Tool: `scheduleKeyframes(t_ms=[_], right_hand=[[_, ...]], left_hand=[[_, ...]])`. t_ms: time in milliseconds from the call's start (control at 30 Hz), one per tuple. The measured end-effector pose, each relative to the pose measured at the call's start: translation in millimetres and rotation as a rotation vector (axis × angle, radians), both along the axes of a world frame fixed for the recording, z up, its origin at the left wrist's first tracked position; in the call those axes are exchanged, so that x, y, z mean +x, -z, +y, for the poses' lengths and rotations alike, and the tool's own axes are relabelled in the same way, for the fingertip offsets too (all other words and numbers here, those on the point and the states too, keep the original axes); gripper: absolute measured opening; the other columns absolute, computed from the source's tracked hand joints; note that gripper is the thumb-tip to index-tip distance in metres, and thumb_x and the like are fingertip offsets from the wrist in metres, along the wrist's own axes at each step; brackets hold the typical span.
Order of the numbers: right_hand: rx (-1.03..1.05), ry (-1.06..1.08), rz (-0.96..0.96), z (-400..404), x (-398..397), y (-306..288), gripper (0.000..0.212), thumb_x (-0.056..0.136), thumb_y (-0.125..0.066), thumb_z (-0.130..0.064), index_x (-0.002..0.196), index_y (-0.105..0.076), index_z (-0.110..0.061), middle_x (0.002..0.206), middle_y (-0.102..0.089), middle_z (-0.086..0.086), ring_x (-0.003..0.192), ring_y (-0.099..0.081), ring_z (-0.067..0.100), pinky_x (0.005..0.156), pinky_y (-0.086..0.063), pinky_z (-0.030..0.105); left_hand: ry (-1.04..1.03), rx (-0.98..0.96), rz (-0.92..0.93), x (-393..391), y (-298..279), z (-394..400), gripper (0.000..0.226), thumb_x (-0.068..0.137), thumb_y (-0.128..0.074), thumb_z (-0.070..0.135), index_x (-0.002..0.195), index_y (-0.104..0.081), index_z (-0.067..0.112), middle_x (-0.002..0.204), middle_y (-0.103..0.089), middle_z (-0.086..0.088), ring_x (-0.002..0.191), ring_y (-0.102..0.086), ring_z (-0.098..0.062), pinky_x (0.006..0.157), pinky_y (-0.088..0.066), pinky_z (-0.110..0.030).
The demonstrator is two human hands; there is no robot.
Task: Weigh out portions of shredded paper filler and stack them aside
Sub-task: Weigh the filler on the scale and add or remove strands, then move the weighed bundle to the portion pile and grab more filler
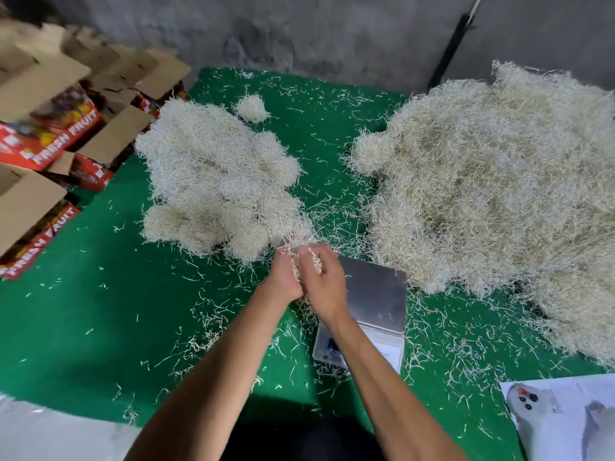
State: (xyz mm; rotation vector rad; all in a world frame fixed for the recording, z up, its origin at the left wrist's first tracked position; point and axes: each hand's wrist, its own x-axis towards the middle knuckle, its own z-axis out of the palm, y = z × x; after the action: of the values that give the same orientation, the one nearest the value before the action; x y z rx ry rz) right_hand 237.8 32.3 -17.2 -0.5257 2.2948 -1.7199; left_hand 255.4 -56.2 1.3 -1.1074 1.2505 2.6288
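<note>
Pinching a small tuft of shredded paper (pixel 304 257) together, left hand (pixel 284 277) and right hand (pixel 324 277) hover beside the scale (pixel 376 291), near the portion stack (pixel 216 174).

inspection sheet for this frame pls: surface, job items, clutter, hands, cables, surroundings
Surface: green mat, strewn with loose paper shreds.
Job's things: bulk shred pile at right; stack of portions at left; one small clump behind it; steel scale, pan bare.
Clutter: printed sheets near right corner.
Hands: left hand and right hand together, fingers curled round a shred tuft.
Cables: nothing seen.
Surroundings: open fruit cartons at left; grey wall; dark pole leaning on it.
</note>
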Motion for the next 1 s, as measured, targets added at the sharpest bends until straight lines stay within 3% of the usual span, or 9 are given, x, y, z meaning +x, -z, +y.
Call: scheduleKeyframes(t_ms=[100, 200, 333, 467, 600, 700, 867, 933, 1000], right_hand=[[0.106, -0.11, 0.186, -28.0, -24.7, -29.0, 0.048, 0.095, -0.058, -0.067, 0.119, -0.061, -0.025, 0.115, -0.054, -0.019, 0.108, -0.052, -0.004, 0.092, -0.037, 0.007], [0.265, -0.145, 0.346, -38.9, -52.3, -48.2, 0.062, 0.102, -0.037, -0.065, 0.13, -0.063, -0.016, 0.135, -0.058, -0.002, 0.123, -0.052, 0.012, 0.107, -0.045, 0.037], [0.212, -0.316, 0.626, -75.8, -30.9, -63.4, 0.053, 0.108, -0.027, -0.048, 0.141, -0.057, -0.018, 0.149, -0.057, 0.005, 0.145, -0.043, 0.02, 0.125, -0.028, 0.044], [0.246, -0.297, 0.495, -95.7, -49.1, -78.6, 0.06, 0.109, -0.022, -0.058, 0.159, -0.035, -0.028, 0.155, -0.048, 0.001, 0.141, -0.045, 0.016, 0.119, -0.035, 0.046], [0.183, -0.387, 0.603, -92.2, -46.4, -68.9, 0.051, 0.112, -0.029, -0.039, 0.156, -0.042, -0.016, 0.156, -0.043, 0.005, 0.147, -0.029, 0.005, 0.127, -0.02, 0.036], [0.313, -0.571, 0.623, -96.0, -41.2, -55.5, 0.059, 0.108, -0.024, -0.044, 0.164, -0.019, -0.023, 0.164, -0.023, 0.002, 0.149, -0.003, -0.003, 0.125, 0.004, 0.024], [0.577, -0.802, 0.531, -104.2, -63.3, -37.2, 0.058, 0.106, -0.04, -0.035, 0.159, -0.019, -0.025, 0.144, -0.036, 0.008, 0.129, -0.04, 0.02, 0.114, -0.041, 0.046], [0.597, -0.86, 0.434, -125.1, -71.4, -36.7, 0.056, 0.108, -0.043, -0.033, 0.159, -0.024, -0.02, 0.138, -0.044, 0.015, 0.125, -0.048, 0.024, 0.111, -0.044, 0.046], [0.616, -0.826, 0.335, -159.7, -84.7, -46.1, 0.059, 0.109, -0.046, -0.036, 0.16, -0.023, -0.018, 0.141, -0.047, 0.02, 0.123, -0.055, 0.027, 0.106, -0.05, 0.042]], left_hand=[[0.149, 0.023, 0.06, 5.5, -19.9, -14.6, 0.03, 0.109, -0.044, 0.033, 0.136, -0.052, 0.024, 0.129, -0.058, -0.024, 0.098, -0.069, 0.0, 0.061, -0.054, -0.009], [0.233, -0.463, 0.136, 3.9, -48.2, -42.5, 0.038, 0.11, -0.032, 0.037, 0.118, -0.057, 0.009, 0.11, -0.059, -0.013, 0.098, -0.069, -0.003, 0.088, -0.055, -0.023], [-0.27, -0.202, 0.235, -4.9, -51.3, -60.6, 0.028, 0.107, -0.037, 0.035, 0.095, -0.062, 0.029, 0.079, -0.06, 0.009, 0.061, -0.063, 0.01, 0.059, -0.049, -0.008], [0.039, -0.181, 0.154, -3.0, -61.6, -68.3, 0.06, 0.099, -0.045, 0.051, 0.134, -0.058, 0.005, 0.129, -0.063, -0.023, 0.127, -0.058, -0.027, 0.112, -0.044, -0.044], [-0.088, -0.243, 0.215, -11.2, -66.4, -114.8, 0.04, 0.107, -0.035, 0.015, 0.089, -0.071, 0.013, 0.078, -0.074, -0.003, 0.083, -0.075, -0.022, 0.062, -0.059, -0.026], [-0.188, -0.107, 0.113, -9.3, -58.7, -122.2, 0.038, 0.112, -0.025, 0.025, 0.097, -0.059, 0.021, 0.084, -0.075, 0.009, 0.08, -0.072, 0.001, 0.073, -0.057, -0.017], [-0.242, 0.394, 0.036, -1.4, -33.3, -136.9, 0.048, 0.099, -0.037, 0.05, 0.094, -0.064, 0.011, 0.08, -0.068, -0.015, 0.075, -0.07, -0.028, 0.072, -0.061, -0.037], [-0.268, 0.516, 0.066, 6.6, -28.7, -138.7, 0.052, 0.09, -0.05, 0.044, 0.123, -0.057, 0.005, 0.108, -0.069, -0.017, 0.099, -0.07, -0.029, 0.087, -0.059, -0.043], [-0.361, 0.843, 0.211, 8.1, -22.6, -144.8, 0.063, 0.102, -0.031, 0.057, 0.156, -0.028, 0.024, 0.15, -0.053, -0.003, 0.122, -0.063, -0.015, 0.069, -0.061, -0.05]])
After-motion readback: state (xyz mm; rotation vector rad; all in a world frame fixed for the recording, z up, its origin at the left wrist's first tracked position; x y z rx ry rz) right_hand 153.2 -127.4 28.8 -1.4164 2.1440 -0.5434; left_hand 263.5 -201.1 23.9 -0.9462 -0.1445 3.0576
